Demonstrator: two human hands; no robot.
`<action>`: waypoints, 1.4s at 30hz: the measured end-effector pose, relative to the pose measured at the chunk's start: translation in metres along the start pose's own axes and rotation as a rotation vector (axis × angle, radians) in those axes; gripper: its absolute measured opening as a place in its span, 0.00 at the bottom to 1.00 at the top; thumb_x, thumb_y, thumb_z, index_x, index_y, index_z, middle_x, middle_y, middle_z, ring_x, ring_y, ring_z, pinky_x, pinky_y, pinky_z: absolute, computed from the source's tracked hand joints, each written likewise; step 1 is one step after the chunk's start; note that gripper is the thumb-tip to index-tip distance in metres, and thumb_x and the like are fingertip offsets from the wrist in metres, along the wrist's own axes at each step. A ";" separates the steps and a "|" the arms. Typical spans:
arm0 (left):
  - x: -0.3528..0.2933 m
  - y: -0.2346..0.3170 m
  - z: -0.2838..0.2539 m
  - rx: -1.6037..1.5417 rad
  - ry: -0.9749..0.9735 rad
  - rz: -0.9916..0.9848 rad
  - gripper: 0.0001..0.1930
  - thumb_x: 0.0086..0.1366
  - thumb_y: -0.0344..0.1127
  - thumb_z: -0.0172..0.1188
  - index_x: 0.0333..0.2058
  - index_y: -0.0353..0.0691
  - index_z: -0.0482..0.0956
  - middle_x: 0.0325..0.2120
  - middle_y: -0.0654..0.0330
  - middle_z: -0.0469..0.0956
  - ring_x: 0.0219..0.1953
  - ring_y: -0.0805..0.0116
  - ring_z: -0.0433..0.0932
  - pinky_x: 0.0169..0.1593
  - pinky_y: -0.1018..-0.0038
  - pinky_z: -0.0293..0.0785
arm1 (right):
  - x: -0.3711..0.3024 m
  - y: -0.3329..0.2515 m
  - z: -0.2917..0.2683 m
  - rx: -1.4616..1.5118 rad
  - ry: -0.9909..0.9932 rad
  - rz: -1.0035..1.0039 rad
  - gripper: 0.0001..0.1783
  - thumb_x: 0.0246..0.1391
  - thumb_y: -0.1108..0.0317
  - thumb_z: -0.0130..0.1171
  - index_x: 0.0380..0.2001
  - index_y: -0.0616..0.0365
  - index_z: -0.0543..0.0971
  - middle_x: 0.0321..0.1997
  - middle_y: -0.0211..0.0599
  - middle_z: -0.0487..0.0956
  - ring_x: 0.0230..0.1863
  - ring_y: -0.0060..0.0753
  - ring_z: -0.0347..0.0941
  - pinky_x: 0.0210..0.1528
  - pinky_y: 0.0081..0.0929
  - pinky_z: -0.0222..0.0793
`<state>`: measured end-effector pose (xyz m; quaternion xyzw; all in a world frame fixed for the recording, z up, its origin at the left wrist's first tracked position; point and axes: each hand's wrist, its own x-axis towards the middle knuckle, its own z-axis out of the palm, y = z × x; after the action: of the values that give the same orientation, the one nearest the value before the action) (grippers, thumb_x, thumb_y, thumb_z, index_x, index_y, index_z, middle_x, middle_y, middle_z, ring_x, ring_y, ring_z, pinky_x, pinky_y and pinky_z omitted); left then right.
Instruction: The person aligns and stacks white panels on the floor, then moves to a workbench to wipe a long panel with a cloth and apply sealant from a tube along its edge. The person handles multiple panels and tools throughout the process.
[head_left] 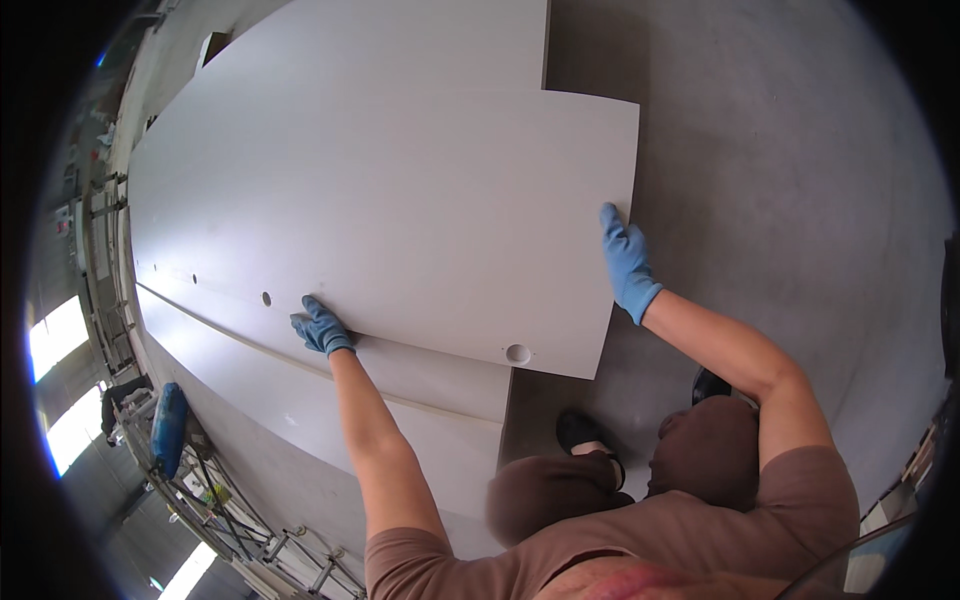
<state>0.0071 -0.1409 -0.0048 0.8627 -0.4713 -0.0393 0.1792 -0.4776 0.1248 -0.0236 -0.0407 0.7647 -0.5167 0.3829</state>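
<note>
A large pale grey panel (420,190) lies across the view, its right end reaching past the boards beneath it. Several round holes run along its near edge, and one shallow round recess (517,354) sits near its right corner. My left hand (320,327), in a blue knit glove, grips the near edge beside a hole. On the right short edge, my right hand (628,262), gloved alike, has its thumb on top; the fingers below the board are hidden. Both hands hold the same panel.
Beneath the held panel lie similar pale boards (430,435), stepped toward me. Grey floor (770,180) stretches to the right. My knees and a black shoe (580,430) are close to the panel's near right corner. Metal racks (230,515) and a blue roll (169,430) stand at the left.
</note>
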 end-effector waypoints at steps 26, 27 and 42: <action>-0.018 -0.004 -0.007 -0.687 -0.255 -0.053 0.37 0.73 0.53 0.61 0.69 0.33 0.62 0.64 0.48 0.70 0.59 0.55 0.75 0.60 0.58 0.77 | -0.023 -0.036 0.001 0.075 -0.015 -0.028 0.33 0.70 0.42 0.58 0.54 0.68 0.79 0.48 0.45 0.85 0.49 0.37 0.82 0.50 0.33 0.77; -0.020 -0.004 -0.007 -0.703 -0.277 -0.037 0.38 0.72 0.53 0.62 0.69 0.32 0.61 0.64 0.48 0.69 0.59 0.54 0.75 0.61 0.58 0.76 | -0.023 -0.036 0.001 0.061 -0.019 -0.023 0.33 0.70 0.42 0.58 0.54 0.68 0.78 0.48 0.46 0.85 0.50 0.37 0.82 0.50 0.33 0.77; -0.045 -0.002 0.000 -0.470 -0.183 -0.016 0.48 0.70 0.60 0.61 0.73 0.27 0.55 0.70 0.42 0.63 0.65 0.50 0.73 0.67 0.61 0.72 | -0.025 -0.039 -0.001 0.128 -0.073 -0.043 0.29 0.71 0.47 0.58 0.55 0.67 0.76 0.47 0.45 0.84 0.48 0.40 0.81 0.51 0.34 0.77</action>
<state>-0.0160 -0.1020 -0.0101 0.7940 -0.4564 -0.2271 0.3314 -0.4735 0.1190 0.0220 -0.0513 0.7146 -0.5707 0.4012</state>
